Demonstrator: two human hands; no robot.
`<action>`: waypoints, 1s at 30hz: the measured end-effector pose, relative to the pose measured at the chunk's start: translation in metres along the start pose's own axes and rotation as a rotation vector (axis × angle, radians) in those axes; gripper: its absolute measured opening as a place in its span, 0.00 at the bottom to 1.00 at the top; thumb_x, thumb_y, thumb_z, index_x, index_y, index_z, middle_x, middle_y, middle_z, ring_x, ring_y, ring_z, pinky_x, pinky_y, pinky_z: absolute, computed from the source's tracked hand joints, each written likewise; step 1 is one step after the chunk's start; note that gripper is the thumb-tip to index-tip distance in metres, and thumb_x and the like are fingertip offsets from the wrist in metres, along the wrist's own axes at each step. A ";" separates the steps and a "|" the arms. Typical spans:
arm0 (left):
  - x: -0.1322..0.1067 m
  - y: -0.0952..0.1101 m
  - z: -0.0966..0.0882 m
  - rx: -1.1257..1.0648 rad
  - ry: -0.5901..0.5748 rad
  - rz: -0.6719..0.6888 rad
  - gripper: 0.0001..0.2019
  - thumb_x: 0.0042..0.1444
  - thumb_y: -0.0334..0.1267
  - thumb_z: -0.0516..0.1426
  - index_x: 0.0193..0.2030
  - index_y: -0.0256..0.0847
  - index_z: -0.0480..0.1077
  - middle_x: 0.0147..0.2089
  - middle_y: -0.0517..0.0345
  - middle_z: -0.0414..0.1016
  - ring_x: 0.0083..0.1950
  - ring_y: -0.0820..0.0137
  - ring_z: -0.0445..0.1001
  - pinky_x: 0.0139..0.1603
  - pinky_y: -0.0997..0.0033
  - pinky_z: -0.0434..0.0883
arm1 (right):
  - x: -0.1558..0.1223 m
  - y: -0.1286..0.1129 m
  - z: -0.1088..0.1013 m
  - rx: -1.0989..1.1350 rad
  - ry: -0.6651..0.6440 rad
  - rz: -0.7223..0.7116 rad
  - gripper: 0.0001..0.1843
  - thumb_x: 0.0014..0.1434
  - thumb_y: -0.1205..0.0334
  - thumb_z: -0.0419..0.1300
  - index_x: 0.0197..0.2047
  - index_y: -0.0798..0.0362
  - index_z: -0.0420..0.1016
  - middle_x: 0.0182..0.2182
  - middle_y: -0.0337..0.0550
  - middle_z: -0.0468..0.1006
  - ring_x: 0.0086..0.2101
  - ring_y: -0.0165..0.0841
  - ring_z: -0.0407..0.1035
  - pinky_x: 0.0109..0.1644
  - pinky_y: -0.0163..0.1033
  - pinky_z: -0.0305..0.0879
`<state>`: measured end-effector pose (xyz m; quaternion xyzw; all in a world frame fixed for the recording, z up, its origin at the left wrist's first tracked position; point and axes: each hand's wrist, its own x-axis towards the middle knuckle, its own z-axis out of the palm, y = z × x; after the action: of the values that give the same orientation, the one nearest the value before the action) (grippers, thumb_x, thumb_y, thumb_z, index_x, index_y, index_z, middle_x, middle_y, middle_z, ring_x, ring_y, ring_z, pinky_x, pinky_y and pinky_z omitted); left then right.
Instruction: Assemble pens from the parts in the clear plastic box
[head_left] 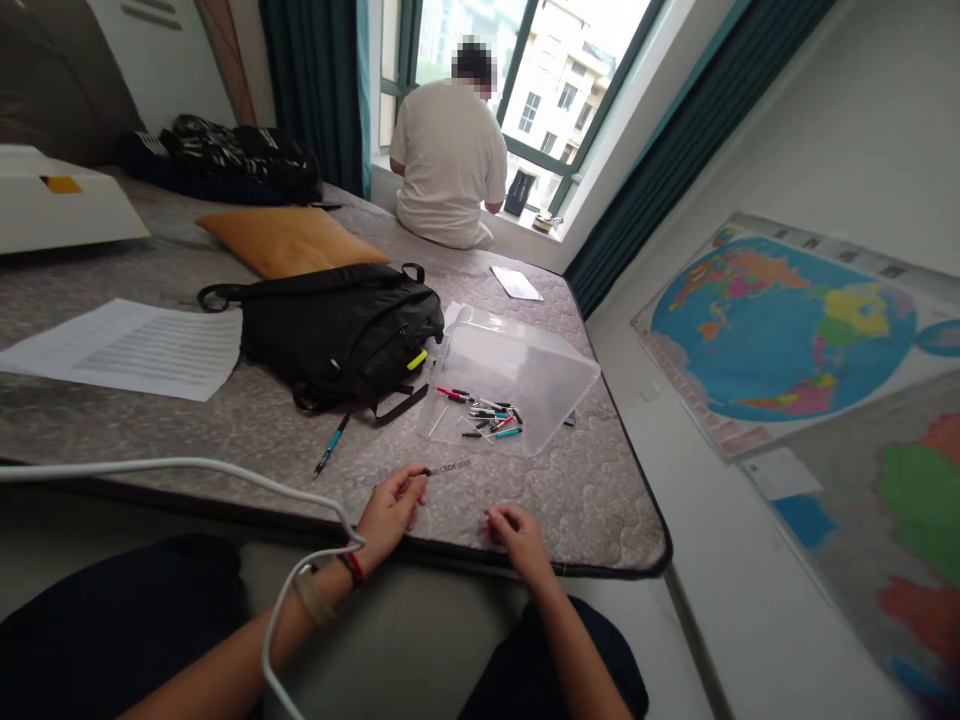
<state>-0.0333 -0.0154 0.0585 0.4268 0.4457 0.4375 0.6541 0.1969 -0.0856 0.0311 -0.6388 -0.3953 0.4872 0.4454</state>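
My left hand (391, 508) is closed in a pinch just above the mattress edge. A small dark tip shows at its fingertips, but I cannot make out what it belongs to. Dark lettering (452, 467) runs to the right of those fingers; whether it is on a held thing or on the mattress is unclear. To the right, my right hand (514, 530) also pinches, with a tiny dark end poking out. Beyond both hands, a clear plastic box (517, 350) lies with several pens (491, 415) at its near side. A teal and black pen (331, 446) rests to the left.
A black backpack (337, 340), printed sheets (127, 345) and an orange cushion (292, 240) lie on the mattress (592, 510). A white cable (225, 465) crosses my left forearm. A person (450, 160) sits by the window, back turned. A world map (787, 320) hangs at right.
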 end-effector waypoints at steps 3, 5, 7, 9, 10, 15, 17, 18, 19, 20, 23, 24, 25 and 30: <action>0.011 -0.010 -0.008 0.053 -0.063 0.010 0.21 0.51 0.53 0.61 0.43 0.38 0.74 0.25 0.63 0.69 0.23 0.74 0.67 0.22 0.77 0.62 | 0.042 -0.035 -0.002 -0.281 -0.011 -0.100 0.19 0.55 0.45 0.64 0.34 0.55 0.79 0.25 0.44 0.79 0.27 0.35 0.72 0.33 0.38 0.67; 0.014 -0.013 -0.017 0.073 -0.101 0.013 0.20 0.52 0.53 0.60 0.42 0.37 0.74 0.25 0.62 0.71 0.28 0.72 0.70 0.27 0.76 0.64 | 0.073 -0.056 0.006 -0.554 -0.078 -0.180 0.15 0.57 0.51 0.62 0.36 0.55 0.80 0.28 0.44 0.80 0.29 0.35 0.73 0.35 0.38 0.67; 0.013 -0.013 -0.026 0.076 -0.147 -0.006 0.19 0.54 0.52 0.59 0.42 0.37 0.73 0.26 0.61 0.71 0.30 0.70 0.71 0.30 0.74 0.66 | 0.105 -0.074 0.017 -0.826 -0.109 -0.219 0.11 0.57 0.56 0.62 0.38 0.55 0.80 0.32 0.45 0.81 0.31 0.35 0.74 0.38 0.37 0.66; 0.012 -0.008 -0.033 0.059 -0.206 -0.025 0.18 0.55 0.51 0.58 0.43 0.38 0.72 0.27 0.61 0.71 0.31 0.69 0.72 0.32 0.73 0.67 | 0.137 -0.089 0.028 -1.062 -0.121 -0.211 0.10 0.58 0.57 0.62 0.38 0.54 0.80 0.33 0.45 0.82 0.33 0.35 0.74 0.38 0.36 0.65; 0.011 -0.004 -0.036 0.044 -0.232 -0.028 0.18 0.55 0.51 0.58 0.43 0.38 0.72 0.27 0.61 0.71 0.32 0.69 0.72 0.33 0.73 0.67 | 0.152 -0.094 0.033 -1.170 -0.112 -0.199 0.10 0.58 0.57 0.62 0.39 0.53 0.80 0.34 0.44 0.82 0.34 0.35 0.74 0.39 0.36 0.65; 0.008 0.013 -0.045 -0.025 -0.202 0.025 0.16 0.58 0.49 0.57 0.45 0.39 0.71 0.32 0.59 0.73 0.35 0.69 0.74 0.40 0.71 0.69 | 0.210 -0.111 0.036 -1.473 -0.006 -0.055 0.13 0.60 0.58 0.60 0.47 0.53 0.78 0.42 0.49 0.81 0.40 0.37 0.74 0.40 0.34 0.63; 0.006 0.015 -0.047 -0.034 -0.205 0.026 0.15 0.59 0.49 0.57 0.45 0.39 0.71 0.34 0.59 0.73 0.35 0.69 0.74 0.41 0.70 0.70 | 0.223 -0.114 0.030 -1.530 0.014 -0.004 0.14 0.60 0.63 0.59 0.48 0.55 0.78 0.44 0.53 0.81 0.42 0.39 0.74 0.40 0.35 0.63; 0.006 0.016 -0.048 -0.037 -0.214 0.020 0.15 0.59 0.49 0.56 0.45 0.40 0.71 0.34 0.59 0.74 0.35 0.69 0.74 0.41 0.70 0.70 | 0.228 -0.115 0.027 -1.559 0.009 0.018 0.14 0.59 0.64 0.59 0.48 0.56 0.78 0.44 0.55 0.81 0.42 0.40 0.74 0.40 0.36 0.63; 0.006 0.016 -0.049 -0.039 -0.223 0.013 0.15 0.59 0.48 0.56 0.45 0.40 0.71 0.35 0.58 0.74 0.35 0.70 0.74 0.41 0.70 0.70 | 0.233 -0.115 0.025 -1.584 -0.006 0.034 0.14 0.58 0.66 0.60 0.47 0.57 0.79 0.44 0.56 0.81 0.42 0.40 0.74 0.40 0.36 0.64; 0.006 0.015 -0.049 -0.041 -0.228 0.006 0.15 0.60 0.48 0.56 0.45 0.40 0.71 0.35 0.58 0.74 0.35 0.70 0.74 0.41 0.70 0.70 | 0.236 -0.116 0.024 -1.606 -0.028 0.041 0.14 0.57 0.67 0.61 0.46 0.57 0.79 0.44 0.56 0.81 0.42 0.41 0.74 0.41 0.36 0.63; 0.009 0.013 -0.047 -0.041 -0.225 0.001 0.15 0.59 0.48 0.57 0.45 0.40 0.71 0.36 0.57 0.75 0.36 0.69 0.74 0.40 0.71 0.70 | 0.244 -0.116 0.027 -1.644 -0.106 0.006 0.14 0.59 0.66 0.60 0.47 0.54 0.80 0.44 0.53 0.81 0.43 0.39 0.74 0.43 0.35 0.63; 0.010 0.012 -0.046 -0.042 -0.223 0.001 0.15 0.59 0.48 0.57 0.45 0.40 0.72 0.36 0.57 0.75 0.36 0.69 0.74 0.39 0.71 0.70 | 0.246 -0.116 0.030 -1.651 -0.127 -0.019 0.14 0.60 0.65 0.58 0.48 0.53 0.80 0.45 0.52 0.81 0.44 0.37 0.73 0.44 0.34 0.62; 0.011 0.011 -0.045 -0.044 -0.222 0.000 0.15 0.59 0.48 0.57 0.45 0.40 0.72 0.36 0.57 0.75 0.36 0.69 0.75 0.39 0.71 0.70 | 0.248 -0.116 0.034 -1.659 -0.145 -0.045 0.14 0.62 0.65 0.56 0.48 0.52 0.80 0.46 0.51 0.81 0.45 0.37 0.73 0.45 0.34 0.62; 0.015 0.006 -0.042 -0.083 -0.204 -0.023 0.15 0.57 0.48 0.59 0.44 0.39 0.72 0.32 0.59 0.74 0.35 0.69 0.74 0.38 0.72 0.69 | 0.255 -0.113 0.051 -1.713 -0.249 -0.131 0.14 0.62 0.67 0.55 0.45 0.54 0.81 0.45 0.51 0.80 0.46 0.37 0.72 0.47 0.33 0.61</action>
<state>-0.0713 0.0077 0.0510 0.4364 0.3632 0.4022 0.7183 0.1934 0.1957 0.0631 -0.6722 -0.7078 0.0615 -0.2081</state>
